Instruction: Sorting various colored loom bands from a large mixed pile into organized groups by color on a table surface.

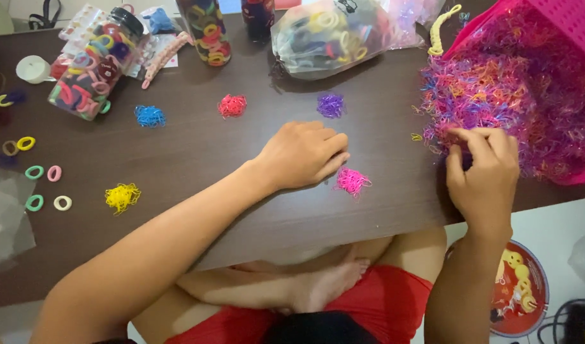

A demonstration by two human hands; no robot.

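My left hand (303,154) rests on the dark brown table (197,153) with its fingers curled, touching a small pile of pink rubber bands (352,181). My right hand (482,172) pinches at the edge of a big heap of mixed coloured rubber bands (496,83) that spills from a tipped pink basket (560,25). Sorted small piles lie on the table: purple (331,105), red (232,106), blue (150,116) and yellow (122,197).
A clear jar of hair ties (92,67) lies tilted at back left, beside a tall jar (205,28) and a plastic bag of hair ties (327,35). Loose ring ties (44,188) sit at left. My crossed legs (305,286) are below the table edge.
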